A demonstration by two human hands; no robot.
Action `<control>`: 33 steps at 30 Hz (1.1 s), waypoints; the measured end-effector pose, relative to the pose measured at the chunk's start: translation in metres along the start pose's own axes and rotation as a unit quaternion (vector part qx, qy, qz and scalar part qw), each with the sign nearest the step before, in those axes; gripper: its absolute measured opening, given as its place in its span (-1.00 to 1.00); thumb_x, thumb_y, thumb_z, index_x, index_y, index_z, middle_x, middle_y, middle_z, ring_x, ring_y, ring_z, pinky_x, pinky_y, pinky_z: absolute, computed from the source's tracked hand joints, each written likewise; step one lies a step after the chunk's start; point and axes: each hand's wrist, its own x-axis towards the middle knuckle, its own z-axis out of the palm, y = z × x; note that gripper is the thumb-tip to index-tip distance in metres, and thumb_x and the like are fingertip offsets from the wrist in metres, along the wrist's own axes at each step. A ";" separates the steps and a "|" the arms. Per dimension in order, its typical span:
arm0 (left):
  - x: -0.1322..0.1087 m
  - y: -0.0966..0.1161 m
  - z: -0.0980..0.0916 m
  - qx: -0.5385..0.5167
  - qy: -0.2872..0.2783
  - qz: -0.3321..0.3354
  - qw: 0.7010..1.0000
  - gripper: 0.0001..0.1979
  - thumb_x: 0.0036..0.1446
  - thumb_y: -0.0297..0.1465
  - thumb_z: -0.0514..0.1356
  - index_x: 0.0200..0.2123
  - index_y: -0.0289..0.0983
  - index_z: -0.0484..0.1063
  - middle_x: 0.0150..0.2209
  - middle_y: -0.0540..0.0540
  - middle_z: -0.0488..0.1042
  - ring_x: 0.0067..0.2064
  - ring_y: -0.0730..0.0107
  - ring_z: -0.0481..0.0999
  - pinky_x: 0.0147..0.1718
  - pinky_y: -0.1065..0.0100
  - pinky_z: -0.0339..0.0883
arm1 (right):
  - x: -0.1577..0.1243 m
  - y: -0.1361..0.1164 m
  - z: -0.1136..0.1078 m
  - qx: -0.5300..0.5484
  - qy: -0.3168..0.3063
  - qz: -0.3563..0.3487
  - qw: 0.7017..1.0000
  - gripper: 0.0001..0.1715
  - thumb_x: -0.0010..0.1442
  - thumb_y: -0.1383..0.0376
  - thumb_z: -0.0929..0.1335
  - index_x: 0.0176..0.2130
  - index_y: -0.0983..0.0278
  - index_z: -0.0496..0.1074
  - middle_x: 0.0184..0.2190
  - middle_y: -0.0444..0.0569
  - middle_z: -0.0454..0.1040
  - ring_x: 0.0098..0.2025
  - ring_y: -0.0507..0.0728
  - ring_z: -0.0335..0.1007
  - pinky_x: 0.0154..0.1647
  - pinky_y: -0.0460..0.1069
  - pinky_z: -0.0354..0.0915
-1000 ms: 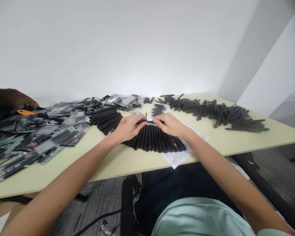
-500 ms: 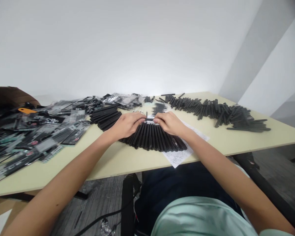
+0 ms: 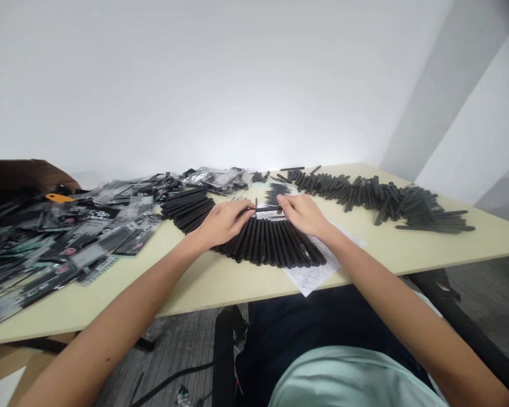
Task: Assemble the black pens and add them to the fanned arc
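Left hand [image 3: 224,223] and right hand [image 3: 304,215] nearly closed, pinching single black pen [image 3: 267,209] between them, above fanned black pens [image 3: 267,244] on table [image 3: 220,288]; printed sheet [image 3: 311,274] under fan's right edge.

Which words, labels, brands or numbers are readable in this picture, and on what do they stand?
No text can be read with certainty.
Printed paper sheet: lines too small to read.
Plastic packets: labels too small and blurred; red round marks unreadable.
Black pen-like sticks: no readable marking.

Left hand [image 3: 224,223], right hand [image 3: 303,216] — both pinching, close together
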 end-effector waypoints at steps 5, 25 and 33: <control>-0.001 0.000 0.000 0.020 -0.002 -0.009 1.000 -0.70 0.39 -0.21 0.05 -0.02 -0.24 0.47 -0.17 -0.09 0.62 -0.27 0.31 0.57 -0.25 0.35 0.31 | 0.003 0.005 -0.001 0.047 -0.032 0.016 0.998 -0.41 0.41 0.09 0.21 -0.55 0.29 0.44 -0.59 -0.06 0.44 -0.46 0.09 0.31 -0.35 -0.01 0.08; -0.003 0.002 -0.002 0.058 0.027 0.014 0.998 -0.66 0.36 -0.15 0.11 -0.02 -0.23 0.54 -0.17 -0.09 0.66 -0.27 0.32 0.62 -0.25 0.37 0.34 | 0.001 0.002 0.002 0.135 -0.009 -0.053 0.989 -0.63 0.36 0.16 0.27 -0.29 0.33 0.54 -0.40 -0.03 0.53 -0.37 0.10 0.36 -0.31 -0.03 0.18; -0.003 0.000 0.000 0.073 0.037 0.044 0.996 -0.67 0.41 -0.19 0.07 -0.12 -0.27 0.55 -0.24 -0.11 0.65 -0.29 0.32 0.60 -0.29 0.36 0.30 | 0.000 -0.002 0.002 0.114 -0.066 -0.009 0.991 -0.29 0.44 0.02 0.15 -0.56 0.30 0.48 -0.69 -0.12 0.31 -0.55 0.06 0.28 -0.33 -0.02 0.17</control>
